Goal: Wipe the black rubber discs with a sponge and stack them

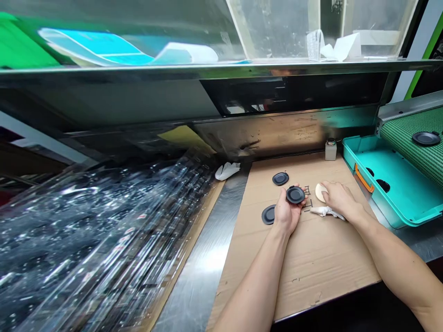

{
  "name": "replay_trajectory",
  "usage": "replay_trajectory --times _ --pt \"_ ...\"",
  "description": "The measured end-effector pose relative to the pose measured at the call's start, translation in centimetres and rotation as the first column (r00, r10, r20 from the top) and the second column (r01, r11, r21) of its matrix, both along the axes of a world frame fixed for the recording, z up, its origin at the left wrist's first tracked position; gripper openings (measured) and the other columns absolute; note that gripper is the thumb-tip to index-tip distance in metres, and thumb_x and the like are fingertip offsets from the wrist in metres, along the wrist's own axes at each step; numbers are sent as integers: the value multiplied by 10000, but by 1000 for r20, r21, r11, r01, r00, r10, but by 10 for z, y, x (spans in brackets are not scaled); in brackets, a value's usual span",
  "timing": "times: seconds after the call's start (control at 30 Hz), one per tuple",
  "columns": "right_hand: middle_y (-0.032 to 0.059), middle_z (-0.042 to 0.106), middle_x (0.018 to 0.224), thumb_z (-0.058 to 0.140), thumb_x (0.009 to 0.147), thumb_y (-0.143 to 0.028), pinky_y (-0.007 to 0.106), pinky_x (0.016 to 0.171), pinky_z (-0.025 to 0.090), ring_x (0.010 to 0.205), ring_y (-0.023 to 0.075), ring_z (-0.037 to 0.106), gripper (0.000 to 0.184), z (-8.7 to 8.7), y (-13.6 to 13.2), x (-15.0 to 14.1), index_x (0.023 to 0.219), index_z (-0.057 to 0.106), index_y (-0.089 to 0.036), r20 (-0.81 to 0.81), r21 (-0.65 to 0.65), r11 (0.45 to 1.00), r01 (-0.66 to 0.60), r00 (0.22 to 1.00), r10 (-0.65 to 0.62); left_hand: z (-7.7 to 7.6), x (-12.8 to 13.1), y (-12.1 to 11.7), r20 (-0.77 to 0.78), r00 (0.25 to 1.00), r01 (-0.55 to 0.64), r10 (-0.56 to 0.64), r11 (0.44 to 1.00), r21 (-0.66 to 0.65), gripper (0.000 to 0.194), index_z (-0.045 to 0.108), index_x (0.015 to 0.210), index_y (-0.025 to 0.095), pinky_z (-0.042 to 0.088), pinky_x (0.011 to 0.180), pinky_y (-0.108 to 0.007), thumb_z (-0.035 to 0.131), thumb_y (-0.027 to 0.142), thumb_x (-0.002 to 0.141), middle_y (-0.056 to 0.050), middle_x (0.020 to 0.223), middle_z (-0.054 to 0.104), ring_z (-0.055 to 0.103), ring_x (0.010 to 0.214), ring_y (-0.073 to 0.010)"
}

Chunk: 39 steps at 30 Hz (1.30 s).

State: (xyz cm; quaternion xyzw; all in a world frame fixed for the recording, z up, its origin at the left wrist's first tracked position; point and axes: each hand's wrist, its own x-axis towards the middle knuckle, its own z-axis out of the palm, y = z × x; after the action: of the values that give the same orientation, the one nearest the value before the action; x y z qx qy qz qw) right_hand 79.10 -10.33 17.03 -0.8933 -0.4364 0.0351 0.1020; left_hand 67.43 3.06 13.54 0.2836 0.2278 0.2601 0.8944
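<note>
My left hand is closed around a round black lid-like part, held with its flat face up above the cardboard. In my right hand the fingers grip a round cream-coloured pad, to the right of the black part and apart from it. A crumpled white cloth lies just below that hand. Two similar black parts rest on the cardboard: one disc lies behind my left hand, and another disc is partly hidden by that hand.
A teal tray with black parts inside stands at the right. Beyond it, a green conveyor belt carries a black disc. A small bottle stands at the back. Stacked clear plastic trays fill the left; a metal shelf crosses above.
</note>
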Motion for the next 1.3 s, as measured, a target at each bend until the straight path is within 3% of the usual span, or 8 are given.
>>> replay_trajectory --times 0.33,0.5,0.63,0.73,0.87,1.0,1.13,1.3 --pt "109 652 1189 668 874 -537 361 888 434 1108 285 586 518 3 0 -14 1308 607 -260 -49 57 991 -122 991 125 -1 -1 -1 17 999 -42 42 999 17 335 626 1150 152 508 684 -280 367 328 1032 -119 1081 720 708 883 -198" --pt "109 673 1079 650 882 -382 359 862 440 1051 288 593 355 -3 3 -14 1209 688 -250 15 49 995 -83 996 82 -1 -1 0 19 997 -75 74 995 61 322 614 1209 161 510 682 -287 414 311 1005 -142 1154 713 710 896 -207" --pt "112 654 1078 575 949 -388 351 910 445 1062 263 580 363 -11 11 -14 1265 668 -234 -4 311 950 36 999 -36 0 1 -3 34 996 -87 85 995 46 311 623 1179 158 524 716 -291 396 288 1012 -133 1137 718 708 890 -195" --pt "89 648 1047 603 947 -434 317 908 460 999 220 590 399 -16 18 -29 1284 661 -228 -77 464 886 -20 995 63 1 3 -10 74 995 -65 66 998 -6 349 638 1159 160 547 833 -332 366 335 1030 -121 1136 720 701 950 -199" --pt "91 610 1070 571 967 -379 319 886 461 1017 229 538 301 -18 24 -51 1216 697 -267 38 422 878 -225 972 231 5 1 -16 118 991 71 -63 995 -64 498 655 1160 142 541 948 -412 317 484 1033 -160 1154 715 692 1045 -253" --pt "136 578 1146 536 983 -365 351 893 453 1053 260 487 324 -15 25 -52 1248 684 -251 97 309 944 -118 991 92 7 -1 -16 121 990 74 -68 996 -48 426 650 1214 119 535 985 -375 326 338 1045 -157 1161 720 685 1083 -230" --pt "114 582 1147 535 984 -373 352 916 442 1059 254 484 342 -16 23 -47 1295 650 -287 118 272 937 -218 974 193 6 0 -13 56 994 100 -95 992 -83 435 656 1195 84 550 956 -357 335 337 1047 -180 1143 721 691 1065 -229" --pt "129 578 1154 520 984 -366 360 950 448 1092 263 533 361 -18 21 -18 1296 641 -228 19 344 939 -4 1000 -3 5 -3 -8 34 997 69 -67 995 -76 379 600 1274 119 575 842 -364 353 284 1038 -168 1079 724 709 942 -222"
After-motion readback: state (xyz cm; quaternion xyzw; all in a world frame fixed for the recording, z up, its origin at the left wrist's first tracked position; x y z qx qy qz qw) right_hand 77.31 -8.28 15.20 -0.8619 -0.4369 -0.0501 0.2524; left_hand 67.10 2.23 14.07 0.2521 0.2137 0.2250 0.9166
